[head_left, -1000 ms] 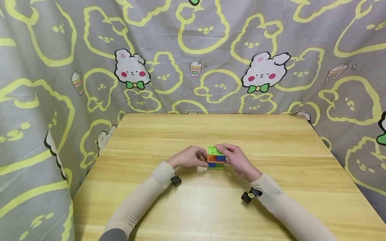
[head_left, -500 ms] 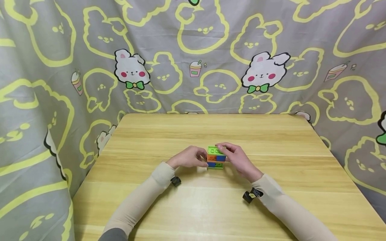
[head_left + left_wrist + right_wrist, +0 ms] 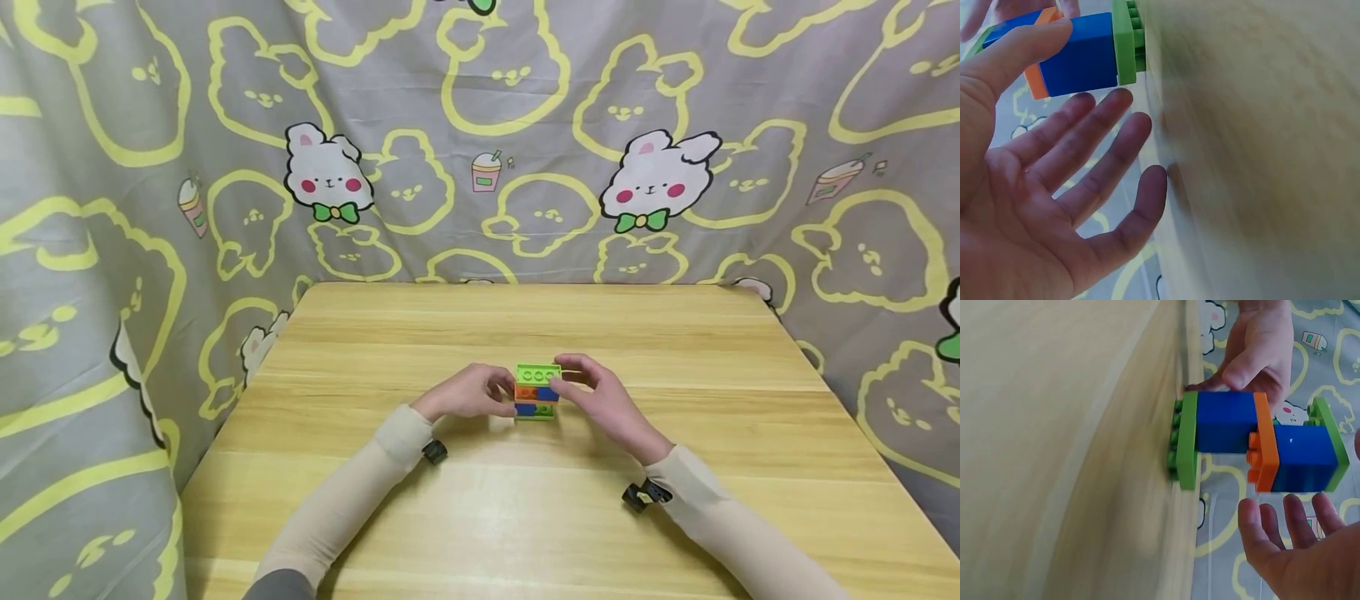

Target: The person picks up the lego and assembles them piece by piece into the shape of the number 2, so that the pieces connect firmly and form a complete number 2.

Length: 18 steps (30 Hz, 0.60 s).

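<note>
A small stack of toy building bricks stands on the table between the hands. From the top it has a light green plate point(image 3: 535, 374), a blue brick point(image 3: 1304, 457), an orange plate point(image 3: 1264, 442), another blue brick point(image 3: 1225, 422) and a lower green plate point(image 3: 1189, 440) whose studs face the table. The person's left hand point(image 3: 468, 393) is at the stack's left side, thumb lying by the lower blue brick, other fingers loosely spread in the left wrist view. On the right, the right hand point(image 3: 606, 402) has its fingers parted beside the upper bricks; the right wrist view shows a gap.
The wooden table point(image 3: 480, 517) extends around the stack on all sides. A patterned grey curtain point(image 3: 420, 100) hangs behind it and along both sides. Each wrist wears a small black camera, such as the right wrist's camera point(image 3: 647, 496).
The right hand has let go of the stack's top and drawn back to the right, its fingers opening. The left hand and the stack stay nearly where they were.
</note>
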{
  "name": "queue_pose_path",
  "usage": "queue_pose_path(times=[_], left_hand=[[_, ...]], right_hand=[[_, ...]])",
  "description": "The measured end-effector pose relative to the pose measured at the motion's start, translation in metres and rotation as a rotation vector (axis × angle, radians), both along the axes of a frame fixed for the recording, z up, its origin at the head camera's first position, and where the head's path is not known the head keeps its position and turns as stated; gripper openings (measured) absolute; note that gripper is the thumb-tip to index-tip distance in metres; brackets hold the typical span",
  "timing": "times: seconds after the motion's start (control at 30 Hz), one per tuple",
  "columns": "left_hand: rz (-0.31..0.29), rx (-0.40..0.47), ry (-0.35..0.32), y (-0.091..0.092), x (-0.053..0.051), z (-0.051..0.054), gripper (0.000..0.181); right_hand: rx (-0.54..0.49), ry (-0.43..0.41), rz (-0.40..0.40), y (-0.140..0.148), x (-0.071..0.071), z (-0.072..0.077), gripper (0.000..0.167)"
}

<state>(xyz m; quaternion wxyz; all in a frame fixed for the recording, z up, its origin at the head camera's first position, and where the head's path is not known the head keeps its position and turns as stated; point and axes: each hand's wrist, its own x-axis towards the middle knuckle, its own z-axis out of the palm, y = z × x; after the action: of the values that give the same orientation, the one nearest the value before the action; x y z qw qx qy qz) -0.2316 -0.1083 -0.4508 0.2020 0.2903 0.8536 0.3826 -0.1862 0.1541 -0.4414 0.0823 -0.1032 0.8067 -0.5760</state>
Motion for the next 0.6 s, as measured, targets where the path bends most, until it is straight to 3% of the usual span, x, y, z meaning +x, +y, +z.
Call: queue_pose_path(times=[0.13,0.27,0.5,0.6], left_hand=[[0.020,0.036,-0.017,-0.002,0.004,0.000,0.031],[0.077,0.100,-0.053,-0.006,0.011,0.000,0.034],[0.166,0.272,-0.163,-0.007,0.024,0.000,0.037],[0.185,0.316,-0.176,-0.006,0.027,-0.002,0.035]], right_hand=[[-0.009,0.021,0.000,0.009,0.003,-0.003,0.054],[-0.010,0.019,0.021,0.013,0.004,-0.007,0.051],[-0.049,-0.039,0.051,0.014,0.006,-0.013,0.051],[-0.060,-0.056,0.050,0.012,0.007,-0.014,0.051]])
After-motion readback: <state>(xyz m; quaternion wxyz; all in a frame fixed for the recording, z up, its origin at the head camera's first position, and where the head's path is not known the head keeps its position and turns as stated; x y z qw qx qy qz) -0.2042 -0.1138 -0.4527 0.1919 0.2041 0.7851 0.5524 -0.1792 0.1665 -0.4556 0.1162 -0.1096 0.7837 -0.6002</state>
